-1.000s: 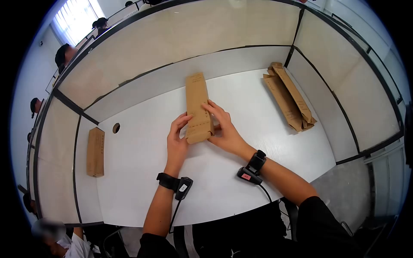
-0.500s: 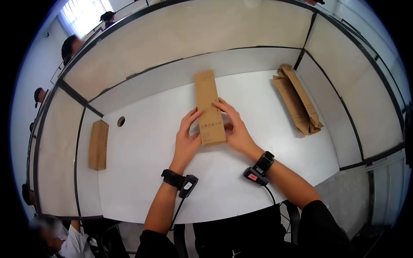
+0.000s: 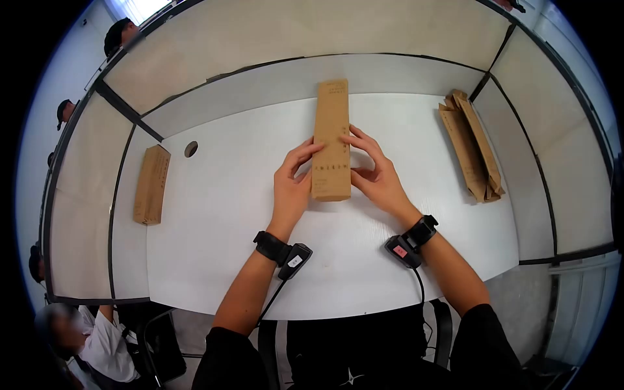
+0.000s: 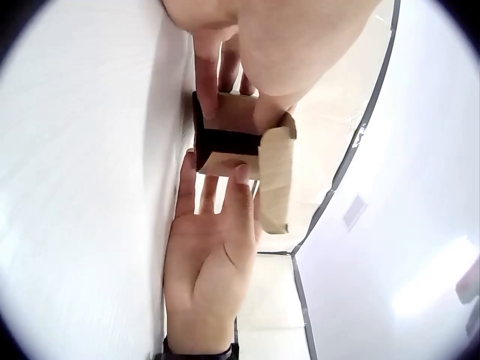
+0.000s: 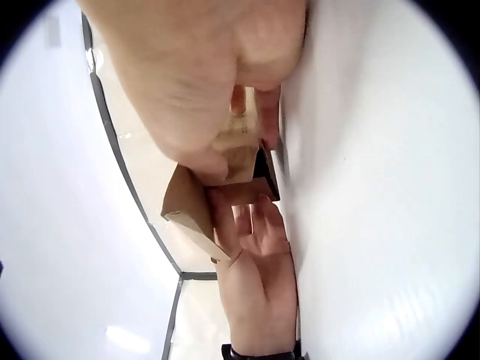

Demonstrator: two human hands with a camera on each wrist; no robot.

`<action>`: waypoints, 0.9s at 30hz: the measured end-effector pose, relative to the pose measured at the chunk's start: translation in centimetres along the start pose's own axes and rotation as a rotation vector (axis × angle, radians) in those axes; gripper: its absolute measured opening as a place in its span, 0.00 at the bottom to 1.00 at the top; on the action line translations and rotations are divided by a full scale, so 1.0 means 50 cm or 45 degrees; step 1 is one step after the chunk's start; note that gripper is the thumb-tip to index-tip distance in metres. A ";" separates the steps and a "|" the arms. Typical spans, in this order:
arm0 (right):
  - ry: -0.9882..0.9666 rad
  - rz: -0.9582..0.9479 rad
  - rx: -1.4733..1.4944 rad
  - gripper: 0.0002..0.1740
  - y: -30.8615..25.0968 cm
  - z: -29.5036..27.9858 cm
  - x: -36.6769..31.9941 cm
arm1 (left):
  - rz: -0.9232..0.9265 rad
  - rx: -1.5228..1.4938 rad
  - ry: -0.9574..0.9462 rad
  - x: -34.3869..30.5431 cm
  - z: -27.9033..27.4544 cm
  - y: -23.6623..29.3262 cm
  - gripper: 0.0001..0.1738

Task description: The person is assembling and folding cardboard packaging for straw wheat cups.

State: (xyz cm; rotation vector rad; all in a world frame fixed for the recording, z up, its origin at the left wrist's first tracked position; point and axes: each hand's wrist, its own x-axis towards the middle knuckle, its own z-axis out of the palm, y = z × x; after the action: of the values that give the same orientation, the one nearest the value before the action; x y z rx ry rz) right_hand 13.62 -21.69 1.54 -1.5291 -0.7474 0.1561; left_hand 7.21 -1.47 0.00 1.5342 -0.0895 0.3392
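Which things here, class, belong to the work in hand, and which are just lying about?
In the work:
- middle cardboard box, with its end flap
- left hand and right hand, both gripping it

Apparently just lying about, untouched:
- closed-looking box, on the left
- opened-out cardboard, on the right

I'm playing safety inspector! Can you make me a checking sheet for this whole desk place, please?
Surface: white table with a round hole; spills, nothing seen.
Job's things: long cardboard box, near end open, flap sticking out.
Clutter: left-side box; opened carton at right.
Hands: left hand and right hand grip the long cardboard box's sides.
Cables: left cable and right cable, black, run from the wrist cameras.
Surroundings: beige panels around; another person outside, lower left.
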 end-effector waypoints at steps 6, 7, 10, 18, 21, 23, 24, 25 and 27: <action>0.101 0.048 -0.022 0.32 0.008 -0.003 0.002 | 0.057 -0.050 -0.029 0.004 0.005 0.003 0.20; 0.108 0.040 -0.021 0.32 0.010 -0.004 0.001 | 0.040 -0.067 -0.045 0.004 0.005 0.015 0.20; 0.125 0.006 0.002 0.33 0.008 -0.007 0.003 | 0.047 -0.002 -0.094 -0.001 -0.004 0.022 0.22; 0.095 -0.002 0.139 0.33 0.004 -0.007 0.003 | 0.060 0.036 -0.180 -0.003 0.019 0.029 0.38; 0.068 -0.015 0.151 0.36 0.007 -0.011 0.004 | 0.061 -0.055 -0.135 0.000 0.020 0.029 0.35; 0.032 -0.008 0.138 0.38 0.013 -0.020 0.005 | 0.079 -0.050 -0.119 0.000 0.018 0.027 0.32; 0.018 0.003 0.136 0.39 0.009 -0.021 0.003 | 0.090 -0.033 -0.108 0.000 0.017 0.028 0.32; 0.002 0.015 0.136 0.39 0.007 -0.020 0.001 | 0.101 -0.015 -0.094 -0.002 0.016 0.027 0.31; -0.004 0.019 0.173 0.42 0.002 -0.011 -0.001 | 0.105 -0.094 -0.088 0.001 0.012 0.019 0.29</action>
State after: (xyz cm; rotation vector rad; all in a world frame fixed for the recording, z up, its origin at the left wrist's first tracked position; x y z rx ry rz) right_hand 13.91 -22.18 1.50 -1.4056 -0.7132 0.2162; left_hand 7.09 -2.06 0.98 1.4721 -0.2180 0.3450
